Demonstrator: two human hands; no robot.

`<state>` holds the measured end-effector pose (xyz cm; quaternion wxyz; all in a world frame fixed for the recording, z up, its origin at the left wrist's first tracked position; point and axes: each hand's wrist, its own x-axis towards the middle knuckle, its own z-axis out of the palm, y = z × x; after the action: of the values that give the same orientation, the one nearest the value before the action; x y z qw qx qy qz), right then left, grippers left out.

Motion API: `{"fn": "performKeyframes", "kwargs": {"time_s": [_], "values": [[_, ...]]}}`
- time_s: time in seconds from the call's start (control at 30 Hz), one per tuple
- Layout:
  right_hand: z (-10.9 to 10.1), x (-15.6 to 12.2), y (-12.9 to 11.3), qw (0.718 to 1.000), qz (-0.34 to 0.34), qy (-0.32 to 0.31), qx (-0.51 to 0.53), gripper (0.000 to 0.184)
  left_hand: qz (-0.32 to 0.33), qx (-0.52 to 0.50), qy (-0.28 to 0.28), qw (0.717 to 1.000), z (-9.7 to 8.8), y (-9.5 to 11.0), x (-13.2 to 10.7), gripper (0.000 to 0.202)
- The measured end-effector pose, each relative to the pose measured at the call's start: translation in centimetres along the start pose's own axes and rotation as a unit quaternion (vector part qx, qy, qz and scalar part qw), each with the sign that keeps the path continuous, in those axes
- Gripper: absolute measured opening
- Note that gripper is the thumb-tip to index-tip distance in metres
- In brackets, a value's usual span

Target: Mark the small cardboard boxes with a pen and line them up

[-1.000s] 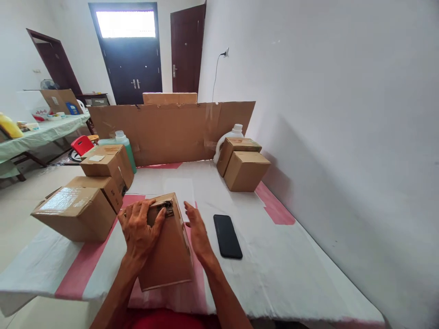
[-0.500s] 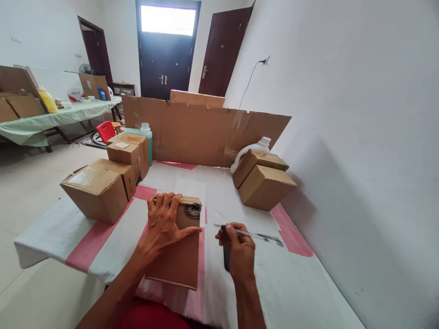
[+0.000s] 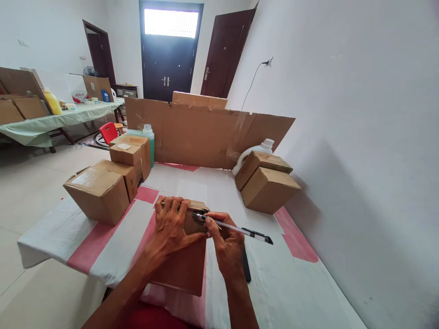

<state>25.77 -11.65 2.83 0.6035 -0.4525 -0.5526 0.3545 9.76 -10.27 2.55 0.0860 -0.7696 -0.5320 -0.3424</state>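
My left hand is closed over the top edge of a brown cardboard box, its thumb lying across the front face. Near the top right corner of that face is a scribbled black mark. A clear-barrelled gel pen with black ends is pinched in my right hand. Its tip touches or nearly touches the mark, and the barrel slants down to the right. A long dark object shows beside my right palm; most of it is hidden, and I cannot tell whether the hand holds it.
Cardboard boxes stand on the table's left, with a green-liquid bottle behind. More boxes and a white jug stand at the right. A cardboard panel closes the far edge, and a wall rises at the right.
My right hand has moved left and slightly up, bringing the pen to the scribbled mark. The dark object now shows on the other side of that hand. The left hand stays on the box.
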Motion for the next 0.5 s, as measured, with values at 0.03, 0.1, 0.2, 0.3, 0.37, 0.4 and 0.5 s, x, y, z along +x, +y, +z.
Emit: {"fn": "performKeyframes", "kwargs": {"time_s": [0.03, 0.1, 0.2, 0.3, 0.37, 0.4, 0.5], "values": [[-0.1, 0.0, -0.2, 1.0, -0.003, -0.004, -0.007, 0.02, 0.0, 0.0, 0.001, 1.0, 0.0, 0.0, 0.0, 0.073], [-0.3, 0.0, -0.6, 1.0, -0.007, -0.011, -0.016, 0.02, 0.0, -0.006, 0.004, 1.0, 0.1, 0.1, 0.0, 0.071], [-0.6, -0.3, -0.7, 0.999, 0.0, -0.013, -0.03, 0.023, -0.006, -0.016, 0.002, 1.0, 0.0, 0.1, 0.0, 0.068], [-1.7, -0.4, -0.3, 1.0, 0.024, -0.006, -0.018, 0.025, -0.016, -0.014, -0.002, 1.0, -0.2, 0.1, -0.1, 0.073], [-3.0, -0.1, 0.3, 0.997, 0.053, 0.019, 0.044, 0.029, -0.022, -0.005, 0.001, 1.0, -0.2, 0.1, -0.2, 0.076], [-3.7, 0.2, 0.8, 0.994, 0.072, 0.033, 0.08, 0.032, -0.022, -0.001, 0.004, 1.0, -0.2, 0.1, -0.2, 0.077], [-5.6, 0.8, 3.3, 0.989, 0.145, 0.012, 0.035, 0.043, -0.017, 0.006, 0.012, 1.0, -0.2, 0.0, -0.4, 0.077]]}}
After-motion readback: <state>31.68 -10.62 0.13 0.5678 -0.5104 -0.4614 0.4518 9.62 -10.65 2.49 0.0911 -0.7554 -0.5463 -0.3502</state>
